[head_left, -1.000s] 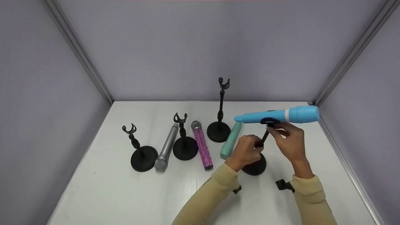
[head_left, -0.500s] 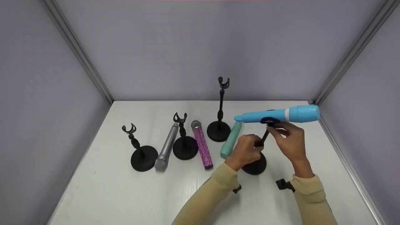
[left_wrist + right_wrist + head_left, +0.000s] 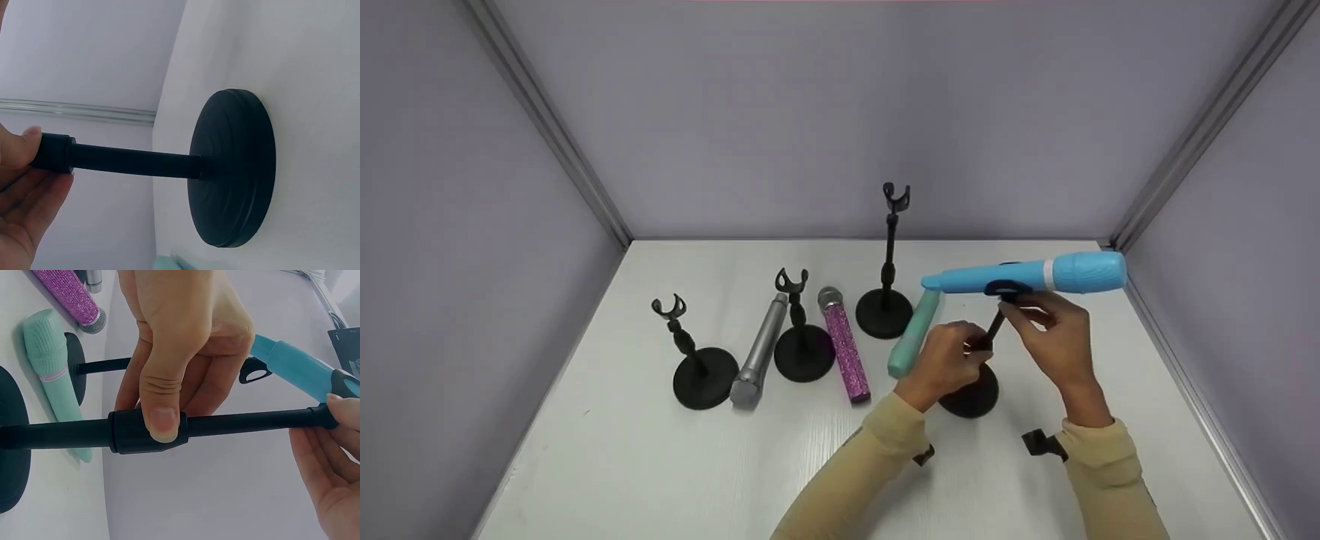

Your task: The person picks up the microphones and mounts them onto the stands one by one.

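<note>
My left hand [image 3: 943, 364] grips the thick collar midway up the pole of a black microphone stand [image 3: 135, 161]. In the right wrist view its thumb [image 3: 164, 423] presses on that collar. My right hand [image 3: 1057, 337] pinches the top of the same pole, just under the clip [image 3: 1007, 288]. A light blue microphone [image 3: 1084, 273] lies nearly level in the clip, its head to the right. The stand's round base [image 3: 233, 169] sits on the white table, and the pole leans to the right in the head view.
A green microphone [image 3: 913, 337] lies just left of the gripped stand. Farther left lie a glittery purple microphone [image 3: 847, 352] and a silver one [image 3: 761, 349]. Three more black stands, a tall one [image 3: 885, 311], a middle one [image 3: 804, 352] and a left one [image 3: 705, 377], stand among them.
My left hand has shifted very slightly to the left at the collar, its fingers moving a little. The right hand and the blue microphone look the same.
</note>
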Tool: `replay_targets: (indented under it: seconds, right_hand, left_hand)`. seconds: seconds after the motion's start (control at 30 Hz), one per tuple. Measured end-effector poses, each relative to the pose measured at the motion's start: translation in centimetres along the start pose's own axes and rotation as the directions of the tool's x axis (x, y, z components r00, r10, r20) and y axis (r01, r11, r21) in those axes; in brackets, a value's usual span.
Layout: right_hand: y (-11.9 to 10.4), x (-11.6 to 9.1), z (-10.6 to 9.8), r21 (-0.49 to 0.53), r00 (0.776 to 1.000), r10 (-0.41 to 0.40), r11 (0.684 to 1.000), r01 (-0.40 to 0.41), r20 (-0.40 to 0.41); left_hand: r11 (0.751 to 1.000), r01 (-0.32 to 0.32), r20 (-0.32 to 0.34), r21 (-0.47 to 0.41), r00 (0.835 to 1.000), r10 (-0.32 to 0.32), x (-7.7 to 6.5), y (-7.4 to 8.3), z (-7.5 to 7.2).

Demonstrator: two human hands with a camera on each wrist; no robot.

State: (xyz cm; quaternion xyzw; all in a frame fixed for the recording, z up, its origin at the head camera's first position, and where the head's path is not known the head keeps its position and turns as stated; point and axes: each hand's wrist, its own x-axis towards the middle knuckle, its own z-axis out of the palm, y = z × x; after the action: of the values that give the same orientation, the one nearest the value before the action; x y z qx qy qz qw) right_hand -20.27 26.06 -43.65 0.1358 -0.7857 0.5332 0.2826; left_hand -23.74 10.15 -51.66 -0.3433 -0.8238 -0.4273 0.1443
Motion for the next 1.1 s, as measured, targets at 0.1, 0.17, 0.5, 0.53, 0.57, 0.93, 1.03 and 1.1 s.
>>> replay_targets:
  seconds: [0.1,0.17,0.5,0.53,0.57,0.93,1.03,1.1]
  right_hand:
    - [0.2,-0.3,-0.3,-0.009,1.000,0.022,1.000,-0.022,0.023]
    - [0.7,-0.9,-0.6,-0.035,0.998,0.046,0.998,-0.044,0.052]
    - [5.6,-6.4,-1.6,-0.311,0.884,0.312,0.928,-0.205,0.348]
    - [6.2,-6.9,-1.3,-0.320,0.872,0.325,0.924,-0.209,0.367]
    - [6.7,-7.4,-1.0,-0.325,0.863,0.331,0.922,-0.210,0.381]
    - [10.2,-9.6,0.8,-0.433,0.799,0.360,0.890,-0.139,0.482]
    - [10.5,-9.7,0.9,-0.429,0.795,0.353,0.894,-0.131,0.493]
    - [10.6,-9.8,0.9,-0.428,0.800,0.354,0.894,-0.136,0.484]
  left_hand:
    - [1.000,0.000,-0.003,-0.023,1.000,0.000,-0.4,-0.1,0.0]
    - [1.000,-0.004,0.000,-0.026,1.000,0.004,-0.8,-0.3,0.0]
    - [0.979,0.155,0.172,0.132,0.969,-0.177,-3.7,-1.9,-0.6]
    - [0.973,0.181,0.195,0.147,0.959,-0.208,-4.0,-2.0,-0.6]
    - [0.966,0.204,0.217,0.158,0.948,-0.235,-4.2,-2.0,-0.5]
    - [0.879,0.278,0.273,0.388,0.876,-0.398,-5.9,-1.2,1.5]
    - [0.874,0.275,0.277,0.400,0.873,-0.401,-5.8,-1.2,1.6]
    - [0.878,0.273,0.273,0.393,0.877,-0.395,-5.7,-1.2,1.7]
